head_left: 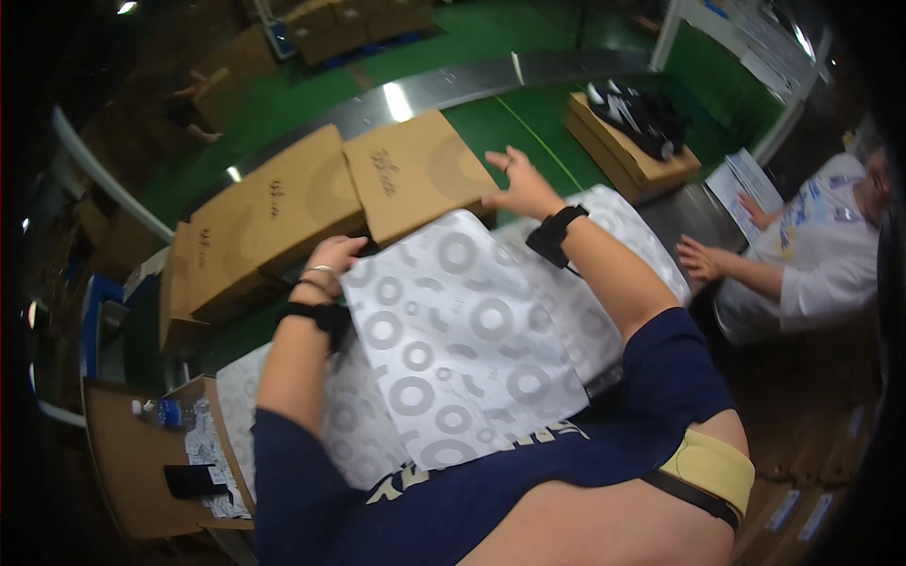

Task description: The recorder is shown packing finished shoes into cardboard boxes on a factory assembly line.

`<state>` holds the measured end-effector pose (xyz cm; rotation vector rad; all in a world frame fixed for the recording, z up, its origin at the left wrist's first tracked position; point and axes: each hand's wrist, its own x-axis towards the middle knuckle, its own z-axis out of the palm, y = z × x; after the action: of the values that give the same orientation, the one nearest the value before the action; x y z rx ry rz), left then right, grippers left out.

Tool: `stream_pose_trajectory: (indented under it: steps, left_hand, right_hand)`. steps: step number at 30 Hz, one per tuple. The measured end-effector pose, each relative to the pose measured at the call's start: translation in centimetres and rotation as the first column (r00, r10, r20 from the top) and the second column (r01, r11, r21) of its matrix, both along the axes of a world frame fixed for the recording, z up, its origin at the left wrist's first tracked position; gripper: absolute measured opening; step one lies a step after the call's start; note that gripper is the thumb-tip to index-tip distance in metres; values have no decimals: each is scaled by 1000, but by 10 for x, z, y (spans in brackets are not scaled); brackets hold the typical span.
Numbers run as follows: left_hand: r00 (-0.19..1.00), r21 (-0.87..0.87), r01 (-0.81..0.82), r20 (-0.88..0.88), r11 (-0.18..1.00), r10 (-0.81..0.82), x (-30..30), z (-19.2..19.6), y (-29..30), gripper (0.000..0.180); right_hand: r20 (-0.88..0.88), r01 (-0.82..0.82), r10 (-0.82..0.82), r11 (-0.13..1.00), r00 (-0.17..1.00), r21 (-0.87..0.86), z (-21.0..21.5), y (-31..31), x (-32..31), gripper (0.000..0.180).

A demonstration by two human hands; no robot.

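At near left stands an open carton [132, 453]; beyond it, brown boxes [283, 203]. Rightward, the left hand [328, 262] curls at the far-left corner of a patterned sheet [462, 335], its grip unclear. The sheet lies near centre; farther right, the right hand [524, 191] spreads wide, holding nothing.

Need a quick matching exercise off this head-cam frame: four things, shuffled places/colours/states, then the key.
Things:
1. right hand
2. dark shoes
3. plastic bottle
4. top sheet of paper

Descriptions:
A. lying in the open carton at lower left
B. spread open
C. white with grey rings
D. on top of a brown box at upper right

Pairs: 1-B, 2-D, 3-A, 4-C
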<state>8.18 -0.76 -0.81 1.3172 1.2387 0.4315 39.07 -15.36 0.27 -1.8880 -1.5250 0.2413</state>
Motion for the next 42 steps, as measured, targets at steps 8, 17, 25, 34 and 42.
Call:
stream_pose_trajectory:
  steps: [8,17,25,34,42]
  left_hand:
    - [765,-356,175,636,918,101,17,-39,19,52]
    - [940,-359,299,269,884,-209,24,-7,-3,90]
    - [944,764,322,-213,559,-253,-25,45,-141,69]
    - [906,168,194,347,967,-242,-48,24,-198,89]
    - [782,-22,295,580,955,-229,55,38,14,57]
  right_hand:
    - [426,221,-35,892,904,-395,-28,55,-37,79]
    - [-945,353,-326,886,18,-300,-62,23,25,76]
    - [-739,-258,-166,869,653,-423,-10,-128,-16,79]
    - [-839,-460,156,879,521,-122,18,-185,-98,81]
    - [-929,-388,84,919,362,-68,55,-15,-8,56]
